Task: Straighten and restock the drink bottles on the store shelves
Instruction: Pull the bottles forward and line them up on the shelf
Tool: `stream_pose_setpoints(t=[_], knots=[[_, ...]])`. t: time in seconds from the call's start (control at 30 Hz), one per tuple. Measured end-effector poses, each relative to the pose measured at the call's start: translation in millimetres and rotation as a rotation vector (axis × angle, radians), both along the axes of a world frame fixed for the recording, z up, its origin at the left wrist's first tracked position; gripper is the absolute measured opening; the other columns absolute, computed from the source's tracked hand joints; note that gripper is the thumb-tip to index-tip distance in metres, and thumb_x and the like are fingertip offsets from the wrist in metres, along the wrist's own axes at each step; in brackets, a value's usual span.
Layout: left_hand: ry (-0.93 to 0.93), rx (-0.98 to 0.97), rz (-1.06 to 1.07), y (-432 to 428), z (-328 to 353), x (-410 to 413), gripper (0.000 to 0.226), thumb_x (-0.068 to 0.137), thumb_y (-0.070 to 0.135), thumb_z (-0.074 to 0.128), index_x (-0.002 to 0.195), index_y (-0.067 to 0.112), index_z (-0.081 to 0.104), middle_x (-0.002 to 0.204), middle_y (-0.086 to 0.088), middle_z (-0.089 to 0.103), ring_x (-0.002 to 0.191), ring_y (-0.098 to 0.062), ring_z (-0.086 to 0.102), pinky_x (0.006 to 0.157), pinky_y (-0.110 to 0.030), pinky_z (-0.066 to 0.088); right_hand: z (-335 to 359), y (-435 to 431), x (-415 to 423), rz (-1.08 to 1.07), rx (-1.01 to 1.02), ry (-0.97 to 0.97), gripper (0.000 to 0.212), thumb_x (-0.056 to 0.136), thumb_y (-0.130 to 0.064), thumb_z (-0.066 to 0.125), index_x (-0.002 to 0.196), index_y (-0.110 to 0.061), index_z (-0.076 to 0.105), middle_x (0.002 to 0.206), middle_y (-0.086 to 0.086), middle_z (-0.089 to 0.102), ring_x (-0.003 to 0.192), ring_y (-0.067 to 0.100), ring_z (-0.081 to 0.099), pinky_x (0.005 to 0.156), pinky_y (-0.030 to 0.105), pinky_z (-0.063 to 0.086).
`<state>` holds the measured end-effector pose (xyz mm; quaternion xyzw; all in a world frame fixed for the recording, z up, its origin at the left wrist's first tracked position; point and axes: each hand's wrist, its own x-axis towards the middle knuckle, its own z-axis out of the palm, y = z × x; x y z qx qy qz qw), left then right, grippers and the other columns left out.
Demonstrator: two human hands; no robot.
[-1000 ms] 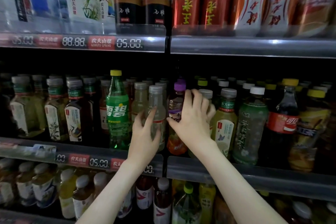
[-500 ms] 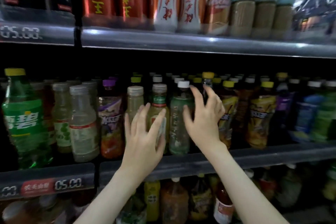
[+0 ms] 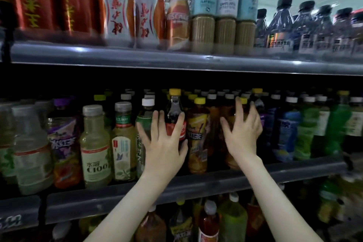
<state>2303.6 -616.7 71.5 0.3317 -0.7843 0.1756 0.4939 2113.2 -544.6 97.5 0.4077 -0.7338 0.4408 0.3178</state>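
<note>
On the middle shelf [image 3: 196, 184], far to my left, stands a clear bottle with a grey cap [image 3: 32, 149], pale liquid inside. Next to it is a purple-capped bottle [image 3: 62, 139] with a purple label and orange-red drink at the bottom. Right of that sits the C100 bottle [image 3: 95, 143], filled with cloudy pale-yellow drink, then a green-necked tea bottle [image 3: 123, 141] holding yellowish liquid. A white-capped green-label bottle [image 3: 144, 122] comes next, partly behind my left hand [image 3: 164, 147].

That hand is spread open, fingers apart, wrapped loosely around the front of the cola bottle [image 3: 174, 112]; my thumb lies on its right side over the red label. The cola bottle stands upright at the front edge of the shelf, dark liquid inside, yellow cap on top. Just right of it is a yellow-capped iced tea bottle [image 3: 197, 135], amber-brown drink, yellow label.

My right hand [image 3: 242, 133] is also open, fingers fanned, pressed against another amber bottle [image 3: 229, 155] whose cap shows behind my fingertips; I cannot tell whether I am really gripping it. Further right stand blue-label bottles [image 3: 285, 133] and green bottles [image 3: 306, 127], upright in rows running back into the dark.
</note>
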Motion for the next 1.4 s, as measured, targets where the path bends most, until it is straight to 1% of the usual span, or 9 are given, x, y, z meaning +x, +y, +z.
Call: stream_pose_setpoints(t=[0.13,0.27,0.47,0.6,0.77,1.0,1.1,1.23,1.4], knots=[[0.011,0.002,0.065,0,5,-10,0.069,0.084,0.043,0.056,0.147,0.028,0.031,0.14,-0.032,0.04,0.14,-0.041,0.022,0.11,-0.059,-0.012,-3,6,-21,0.038,0.146,-0.032,0.081,0.091,-0.028,0.059,0.152,-0.031,0.007,0.152,0.024,0.013,0.139,0.042,0.016,0.108,0.051,0.029],[-0.019,0.02,0.115,2,9,-20,0.09,0.068,0.039,0.077,0.146,0.029,0.033,0.135,-0.036,0.042,0.137,-0.047,0.024,0.109,-0.06,-0.012,-1,10,-27,0.116,0.179,-0.042,0.077,0.09,-0.023,0.061,0.15,-0.036,0.016,0.149,0.021,0.011,0.135,0.043,0.014,0.106,0.051,0.035],[0.065,-0.009,-0.043,14,4,-24,0.082,0.067,0.022,0.081,0.138,0.029,0.04,0.129,-0.032,0.038,0.124,-0.044,0.031,0.102,-0.063,0.029,0,27,-26,0.204,0.153,-0.011,0.07,0.087,-0.02,0.066,0.144,-0.032,0.029,0.147,0.016,0.009,0.135,0.041,0.018,0.098,0.048,0.043],[0.069,-0.088,-0.234,32,-12,-22,0.077,0.074,0.009,0.077,0.139,0.025,0.039,0.14,-0.027,0.025,0.116,-0.046,0.048,0.086,-0.045,0.055,-6,36,-22,0.216,0.167,0.083,0.077,0.083,-0.017,0.071,0.139,-0.037,0.023,0.145,0.008,0.007,0.125,0.041,0.041,0.074,0.037,0.055],[0.11,-0.135,-0.345,38,-17,-15,0.084,0.079,0.009,0.075,0.144,0.031,0.028,0.142,-0.021,0.024,0.124,-0.041,0.045,0.1,-0.041,0.047,-20,50,-14,0.286,-0.006,0.139,0.075,0.075,-0.013,0.079,0.131,-0.034,0.034,0.138,0.004,0.017,0.11,0.037,0.05,0.064,0.037,0.058],[0.412,-0.232,-0.462,45,9,20,0.074,0.083,0.02,0.066,0.141,0.035,0.023,0.137,-0.021,0.024,0.134,-0.016,0.029,0.109,-0.023,0.033,-4,73,16,0.437,-0.224,0.219,0.076,0.068,-0.01,0.085,0.127,-0.028,0.041,0.133,0.009,0.022,0.115,0.034,0.049,0.087,0.017,0.045],[0.46,-0.185,-0.477,53,24,41,0.082,0.081,0.022,0.068,0.144,0.04,0.019,0.136,-0.028,0.026,0.133,-0.007,0.028,0.108,-0.016,0.03,8,77,37,0.584,-0.238,0.191,0.078,0.067,-0.011,0.085,0.127,-0.031,0.04,0.131,0.002,0.022,0.12,0.002,0.038,0.088,-0.003,0.035],[0.498,-0.013,-0.454,57,26,71,0.085,0.076,0.012,0.077,0.14,0.034,0.024,0.138,-0.021,0.028,0.123,0.018,0.025,0.096,0.001,0.028,10,61,68,0.721,-0.209,0.149,0.079,0.068,-0.014,0.085,0.128,-0.034,0.037,0.129,-0.006,0.021,0.119,-0.021,0.023,0.091,-0.004,0.031],[0.418,0.099,-0.37,53,9,104,0.092,0.078,0.014,0.075,0.142,0.046,0.018,0.141,-0.012,0.027,0.131,-0.016,0.035,0.102,-0.018,0.036,11,20,94,0.749,-0.14,0.049,0.074,0.075,-0.013,0.08,0.13,-0.036,0.036,0.135,-0.003,0.018,0.109,-0.008,0.037,0.09,0.003,0.038]])
